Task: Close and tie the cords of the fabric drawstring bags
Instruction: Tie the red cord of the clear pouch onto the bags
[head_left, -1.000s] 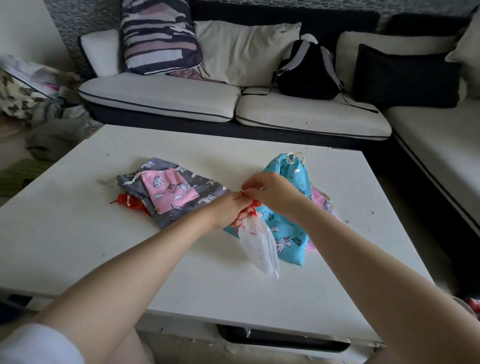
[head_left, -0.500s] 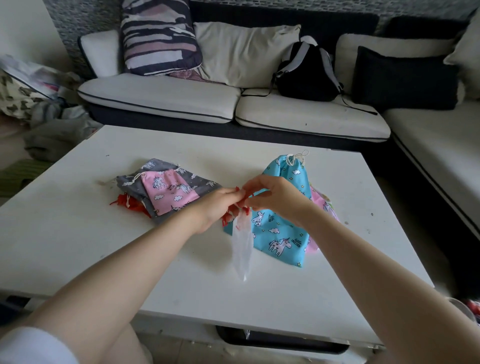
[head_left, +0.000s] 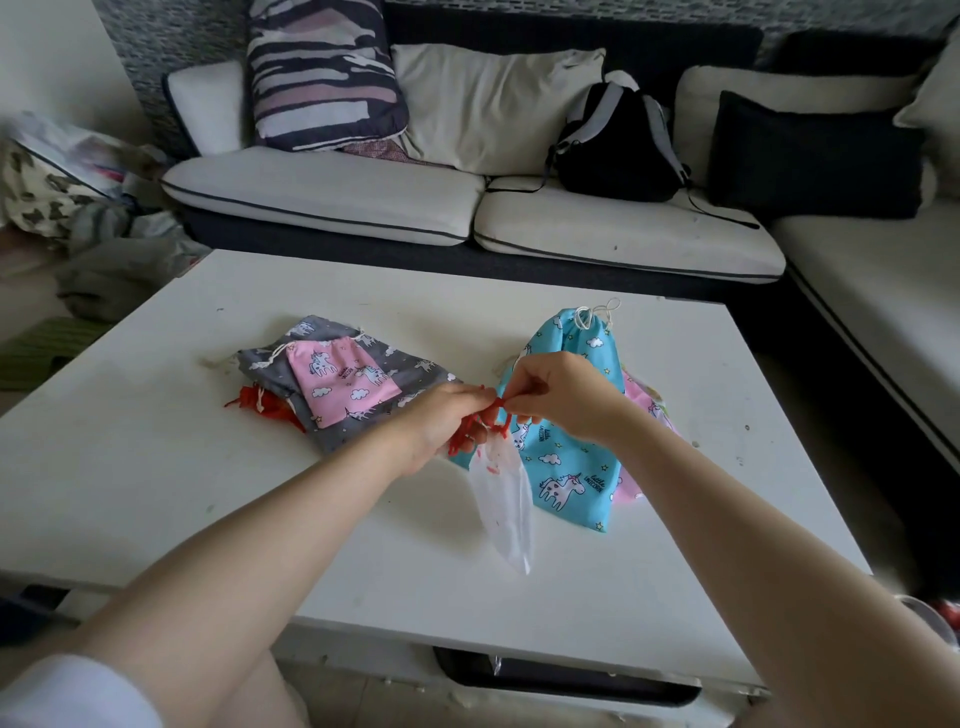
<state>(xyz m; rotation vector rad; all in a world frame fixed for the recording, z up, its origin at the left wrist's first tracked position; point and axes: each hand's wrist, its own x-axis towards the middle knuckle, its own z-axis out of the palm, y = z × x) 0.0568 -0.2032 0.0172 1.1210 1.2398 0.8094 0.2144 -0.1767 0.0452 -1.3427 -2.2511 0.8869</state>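
Since the earlier frame the sheer white pouch (head_left: 503, 506) hangs lower above the white table (head_left: 156, 467). Left hand (head_left: 441, 423) and right hand (head_left: 563, 397) both pinch its red cord (head_left: 491, 415); pull evenly, cinching the knot snug.

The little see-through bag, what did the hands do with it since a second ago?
Both hands, left and right, kept their grip on the red cord at the top of the see-through bag. The bag turned edge-on, then swung flat again, still hanging. The blue bag and the grey and pink bags stayed put.
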